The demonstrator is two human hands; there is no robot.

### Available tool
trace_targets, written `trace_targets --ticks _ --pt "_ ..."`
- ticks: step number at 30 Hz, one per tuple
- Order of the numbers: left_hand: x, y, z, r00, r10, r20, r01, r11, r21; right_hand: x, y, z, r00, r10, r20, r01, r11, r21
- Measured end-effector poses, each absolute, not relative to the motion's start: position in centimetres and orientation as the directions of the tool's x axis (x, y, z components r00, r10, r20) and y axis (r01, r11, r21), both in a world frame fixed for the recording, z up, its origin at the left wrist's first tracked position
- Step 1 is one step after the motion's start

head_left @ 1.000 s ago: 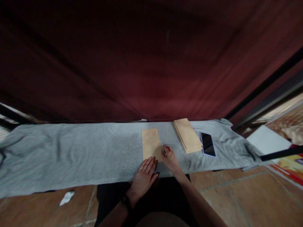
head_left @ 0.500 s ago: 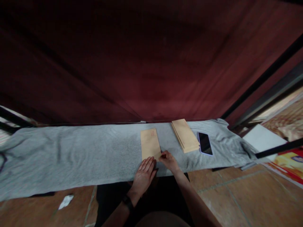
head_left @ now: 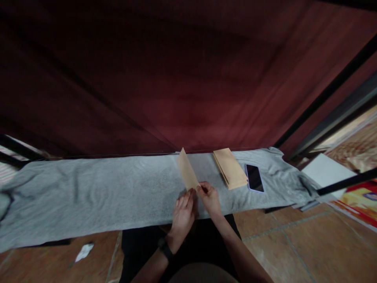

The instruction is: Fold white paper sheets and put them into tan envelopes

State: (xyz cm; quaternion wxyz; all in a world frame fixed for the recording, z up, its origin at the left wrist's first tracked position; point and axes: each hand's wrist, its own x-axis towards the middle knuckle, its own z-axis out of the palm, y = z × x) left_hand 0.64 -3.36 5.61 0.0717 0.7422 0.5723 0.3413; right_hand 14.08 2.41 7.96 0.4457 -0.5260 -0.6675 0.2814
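Note:
A brown paper envelope (head_left: 187, 171) is tilted up off the grey cloth, its far end raised. My right hand (head_left: 209, 196) pinches its near right edge between thumb and fingers. At the near end, my left hand (head_left: 184, 208) grips the envelope too, its fingers bent round the lower edge and partly hiding it. A dark band circles the left wrist. To the right lies a stack of similar brown envelopes (head_left: 231, 168), and beyond it a phone (head_left: 255, 178) with a dark screen and a pale purple case.
The grey cloth (head_left: 118, 192) covers a long narrow surface in front of me. Dark red fabric (head_left: 188, 98) hangs behind it. White crumpled paper (head_left: 84, 252) lies on the tiled floor. A white board (head_left: 326, 171) and a colourful package (head_left: 361, 200) are at the far right, near dark metal bars.
The envelope that lay flat has been lifted and turned partly on edge. My left hand went from lying flat on it to gripping its near end; my right hand still pinches it.

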Motion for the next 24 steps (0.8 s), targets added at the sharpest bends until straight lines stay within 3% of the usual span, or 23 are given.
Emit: trace_targets --ticks 3,6,9,12,16,24 --pt "3.0 -1.9 8.1 -0.037 0.930 0.365 0.551 -0.286 0.784 14.1 1.9 12.0 -0.110 0.912 0.395 0.663 0.364 -0.655" --pt "4.4 -0.9 9.2 -0.144 0.977 0.161 0.142 -0.140 0.980 13.9 1.5 13.9 -0.241 0.876 0.418 0.827 0.411 -0.383" --pt "3.9 -1.0 8.6 -0.147 0.981 -0.130 -0.287 0.084 0.954 13.8 1.2 13.0 -0.318 0.870 0.376 0.864 0.429 -0.262" --pt "2.2 -1.5 7.3 -0.056 0.930 -0.364 -0.580 0.267 0.770 13.3 0.5 10.8 -0.389 0.849 0.357 0.845 0.483 -0.228" --pt "0.4 -2.1 6.5 -0.049 0.879 -0.474 -0.681 0.317 0.660 12.1 -0.8 8.4 -0.445 0.835 0.323 0.808 0.530 -0.257" --pt "-2.0 -1.9 5.8 -0.077 0.843 -0.533 -0.516 0.423 0.744 13.3 -1.5 6.1 -0.449 0.829 0.334 0.668 0.559 -0.490"
